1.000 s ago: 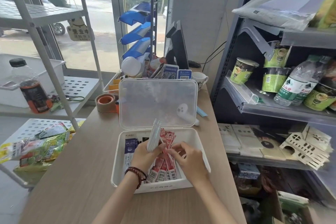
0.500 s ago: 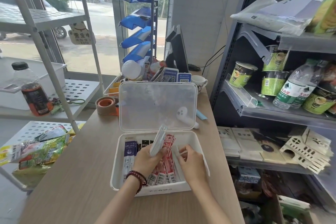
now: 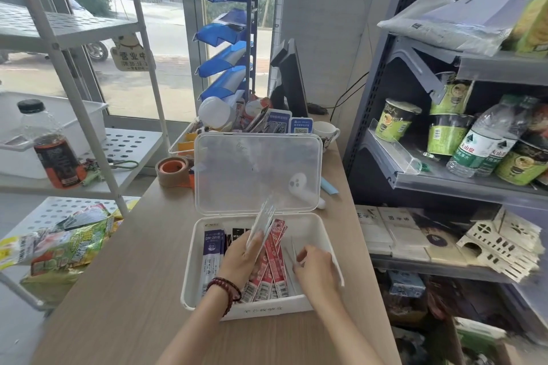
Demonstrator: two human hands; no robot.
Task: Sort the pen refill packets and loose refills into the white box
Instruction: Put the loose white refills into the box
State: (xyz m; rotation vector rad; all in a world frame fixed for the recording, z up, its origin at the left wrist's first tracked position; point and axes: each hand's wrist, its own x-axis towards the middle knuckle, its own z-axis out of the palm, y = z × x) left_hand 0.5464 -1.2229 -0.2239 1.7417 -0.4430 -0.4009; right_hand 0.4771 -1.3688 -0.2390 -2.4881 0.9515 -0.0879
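Shop desk, white box open: the left hand grips a sheaf of clear refill packets tilted up over it. The right hand pinches a thin loose refill inside, beside red packets lying front to back between both hands.

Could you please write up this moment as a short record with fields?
Box: white box, lid open and upright, on the wooden counter
Left hand: holds a bundle of clear packets tilted above the box
Right hand: fingers pinch a thin loose refill over the box's right side
Inside box: red packets in the middle, purple packet at the left
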